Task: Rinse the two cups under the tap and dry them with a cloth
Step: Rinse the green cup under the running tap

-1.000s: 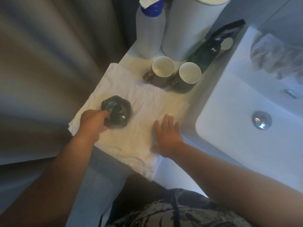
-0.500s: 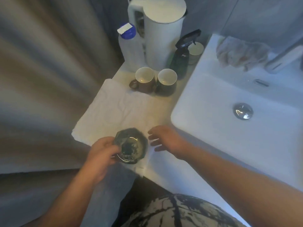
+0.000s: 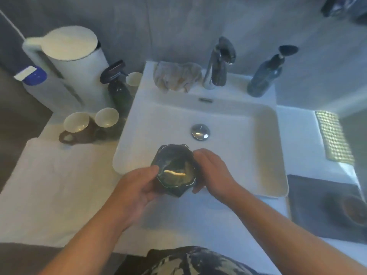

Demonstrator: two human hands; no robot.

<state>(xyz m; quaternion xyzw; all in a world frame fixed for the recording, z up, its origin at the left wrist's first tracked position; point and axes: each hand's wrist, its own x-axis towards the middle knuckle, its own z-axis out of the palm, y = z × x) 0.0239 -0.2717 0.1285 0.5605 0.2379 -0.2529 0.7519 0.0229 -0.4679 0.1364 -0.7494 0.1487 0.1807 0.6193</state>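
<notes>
A dark faceted cup [image 3: 174, 169] with an octagonal rim is held upright over the front edge of the white sink [image 3: 258, 124]. My left hand [image 3: 137, 187] grips its left side and my right hand [image 3: 212, 171] holds its right side. The chrome tap [image 3: 218, 62] stands at the back of the sink, with no water seen running. A crumpled beige cloth [image 3: 176, 76] lies on the sink ledge left of the tap. A white towel [image 3: 55, 181] is spread on the counter at the left.
Two brown mugs with pale insides [image 3: 76, 126] [image 3: 107, 120] stand left of the sink, behind them a white kettle [image 3: 69, 62], a blue-capped bottle [image 3: 33, 80] and a dark spray bottle [image 3: 119, 88]. A soap bottle [image 3: 266, 76] stands right of the tap. A grey mat [image 3: 325, 207] lies at the right.
The dark cup has been lifted off the white towel and carried right, over the sink's front edge. My right hand has come onto it, so both hands hold it now.
</notes>
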